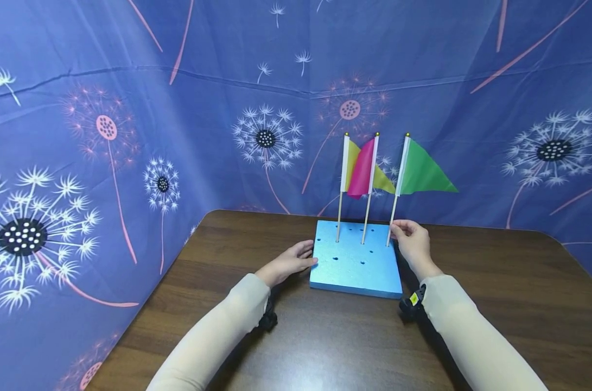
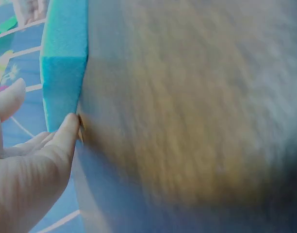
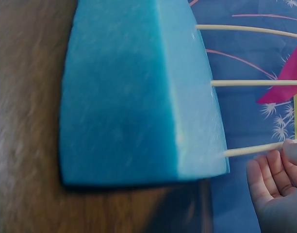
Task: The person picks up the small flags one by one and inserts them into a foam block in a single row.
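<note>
A blue foam board (image 1: 356, 274) with small holes in its top lies on the table. Three pennants on thin sticks stand in it: a yellow flag (image 1: 385, 182) at the left, a pink flag (image 1: 361, 171) in the middle and a green flag (image 1: 425, 171) at the right. My right hand (image 1: 414, 244) pinches the green flag's stick (image 3: 250, 150) low down, between thumb and fingertips; the stick's lower end meets the board. At the board's left edge, my left hand (image 1: 288, 263) rests with fairly straight fingers against the foam. The left wrist view shows those fingers (image 2: 66, 133) beside a board corner.
The brown wooden table (image 1: 217, 244) reaches back to a blue cloth (image 1: 203, 136) with dandelion prints, which hangs behind and to the left. A black wrist device (image 1: 411, 305) sits under the right sleeve. More holes show in the board's top between and in front of the sticks.
</note>
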`<state>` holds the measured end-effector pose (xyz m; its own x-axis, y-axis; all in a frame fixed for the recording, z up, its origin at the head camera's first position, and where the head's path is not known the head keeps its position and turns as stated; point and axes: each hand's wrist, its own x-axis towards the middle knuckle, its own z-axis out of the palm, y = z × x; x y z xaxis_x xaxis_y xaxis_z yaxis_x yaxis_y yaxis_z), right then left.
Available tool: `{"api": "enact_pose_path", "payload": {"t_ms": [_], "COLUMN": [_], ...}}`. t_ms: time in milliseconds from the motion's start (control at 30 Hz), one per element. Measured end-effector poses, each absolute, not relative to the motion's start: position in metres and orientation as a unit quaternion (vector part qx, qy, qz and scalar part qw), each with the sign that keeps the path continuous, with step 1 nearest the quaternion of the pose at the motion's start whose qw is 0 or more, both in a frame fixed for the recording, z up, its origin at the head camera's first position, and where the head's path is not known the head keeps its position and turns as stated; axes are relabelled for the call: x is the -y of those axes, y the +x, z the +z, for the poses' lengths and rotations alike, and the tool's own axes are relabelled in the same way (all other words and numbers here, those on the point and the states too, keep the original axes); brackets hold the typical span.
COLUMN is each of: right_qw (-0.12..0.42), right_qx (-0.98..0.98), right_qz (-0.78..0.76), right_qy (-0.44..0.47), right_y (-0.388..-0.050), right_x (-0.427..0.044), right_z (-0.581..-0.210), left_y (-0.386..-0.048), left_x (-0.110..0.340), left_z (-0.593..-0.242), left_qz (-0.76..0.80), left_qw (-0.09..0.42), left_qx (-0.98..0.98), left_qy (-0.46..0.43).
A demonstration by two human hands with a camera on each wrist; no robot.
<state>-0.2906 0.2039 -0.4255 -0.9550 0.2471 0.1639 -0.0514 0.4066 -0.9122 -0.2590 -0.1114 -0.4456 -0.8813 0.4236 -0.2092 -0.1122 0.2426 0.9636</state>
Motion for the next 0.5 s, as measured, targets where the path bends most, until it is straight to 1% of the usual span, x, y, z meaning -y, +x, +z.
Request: {"api": "enact_pose_path", "payload": {"t_ms": [200, 300, 367, 500], "right_qw": [0.132, 0.141, 0.152, 0.175], "right_qx": [0.845, 0.855, 0.861, 0.873], "right_qz": [0.515, 0.498, 0.485, 0.456], "right_qy": [-0.045, -0.034, -0.021, 0.008], "right_y": [-0.285, -0.283, -0.281, -0.280], "right_x": [-0.212, -0.214, -0.214, -0.214], "right_z": [-0.428, -0.429, -0.428, -0.426], "left_y": [-0.263, -0.265, -0.266, -0.267], "left_x": [0.115, 0.119, 0.121, 0.125], "left_z": [-0.443, -0.443, -0.442, -0.439], "left_qz": [0.654, 0.661, 0.648, 0.588], "left_qw": [0.217, 0.208, 0.194, 0.147], "left_qx": [-0.719, -0.716, -0.730, -0.786], "left_qy": [0.091, 0.090, 0.097, 0.122]}}
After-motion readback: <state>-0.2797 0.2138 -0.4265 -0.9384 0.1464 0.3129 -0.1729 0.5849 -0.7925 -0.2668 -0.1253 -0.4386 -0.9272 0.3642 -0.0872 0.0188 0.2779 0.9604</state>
